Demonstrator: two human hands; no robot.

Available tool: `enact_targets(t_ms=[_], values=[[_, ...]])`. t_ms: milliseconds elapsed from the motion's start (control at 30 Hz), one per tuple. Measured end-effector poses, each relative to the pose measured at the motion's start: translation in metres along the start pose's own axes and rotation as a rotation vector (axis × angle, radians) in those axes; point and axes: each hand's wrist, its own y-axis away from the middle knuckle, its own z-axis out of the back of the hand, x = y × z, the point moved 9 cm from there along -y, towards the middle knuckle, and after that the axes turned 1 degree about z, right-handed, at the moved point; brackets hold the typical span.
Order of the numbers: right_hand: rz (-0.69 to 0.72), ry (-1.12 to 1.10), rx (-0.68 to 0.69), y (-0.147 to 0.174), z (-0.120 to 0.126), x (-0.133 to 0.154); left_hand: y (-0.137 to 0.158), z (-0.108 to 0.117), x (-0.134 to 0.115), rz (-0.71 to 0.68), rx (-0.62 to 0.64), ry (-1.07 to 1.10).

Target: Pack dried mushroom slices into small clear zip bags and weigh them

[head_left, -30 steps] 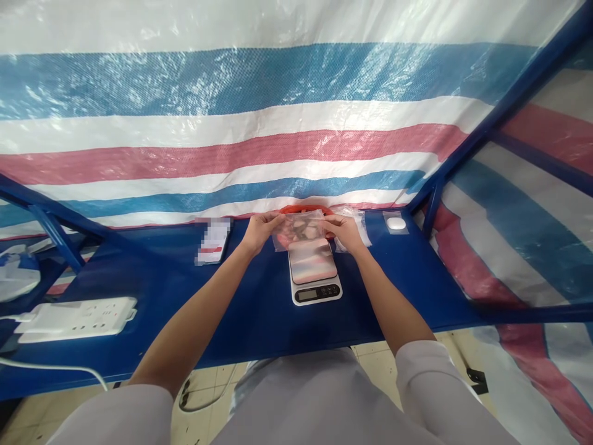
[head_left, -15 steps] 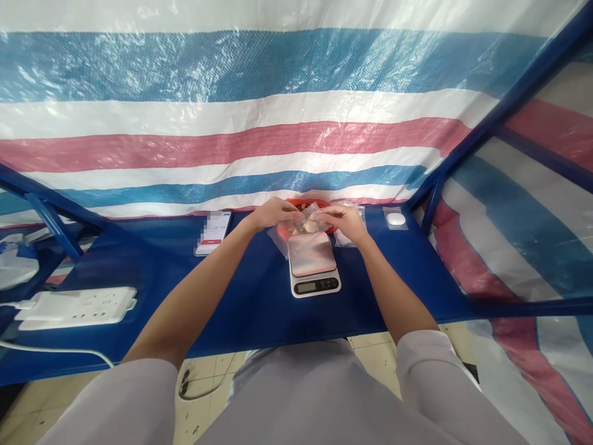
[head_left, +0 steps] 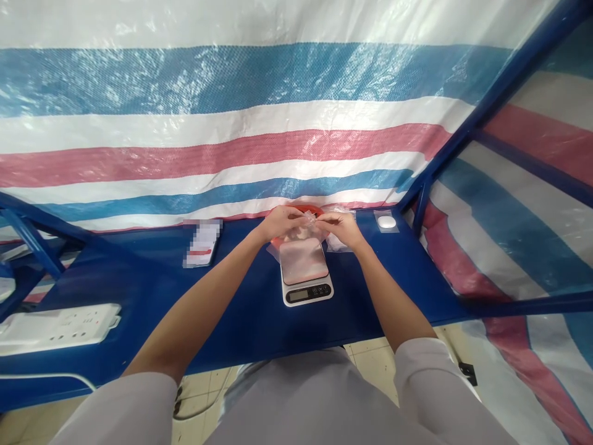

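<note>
One crinkled, clear plastic bag (head_left: 301,233)

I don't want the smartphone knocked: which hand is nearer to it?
Left. The left hand is to the right of the smartphone, at the clear plastic bag; the right hand is farther right, also at the bag.

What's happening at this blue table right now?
A person's left hand and right hand are pinching the gathered top of a small clear plastic bag. It's at the far edge of a white rectangular digital scale with a shiny metal plate, in front of a red round-rimmed container. I can't tell whether the bag touches the scale.
</note>
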Motion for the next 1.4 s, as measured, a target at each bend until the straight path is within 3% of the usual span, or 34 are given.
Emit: enact_targets(t_ms=[133,233,367,533,667,800,900,1000,1167,1400], values=[[-0.021,0.006,-0.142,0.008,0.026,-0.005,-0.008,-0.006,-0.001,-0.027,-0.137,0.118],[-0.190,-0.081,-0.269,0.022,0.049,-0.029,-0.012,-0.018,0.006,-0.044,-0.220,0.311],[-0.367,-0.195,-0.281,0.035,0.061,-0.053,-0.017,-0.044,0.016,-0.002,-0.296,0.564],[-0.372,-0.255,-0.296,0.031,0.079,-0.056,-0.029,-0.072,0.022,0.050,-0.346,0.671],[-0.382,-0.213,-0.289,0.016,0.103,-0.064,-0.028,-0.067,0.015,-0.026,-0.421,0.373],[-0.389,-0.132,-0.229,-0.006,0.121,-0.077,-0.012,-0.071,-0.016,-0.291,-0.491,-0.186],[-0.374,-0.052,-0.166,-0.019,0.124,-0.086,-0.007,-0.112,-0.036,-0.501,-0.329,-0.575],[-0.308,0.074,-0.130,-0.028,0.122,-0.088,-0.010,-0.154,-0.035,-0.568,-0.133,-0.868],[-0.163,0.390,-0.073,-0.034,0.113,-0.086,-0.019,-0.184,-0.020,-0.559,-0.033,-1.073],[-0.100,0.699,-0.139,-0.030,0.121,-0.063,-0.029,-0.183,-0.013,-0.559,-0.096,-1.096]])
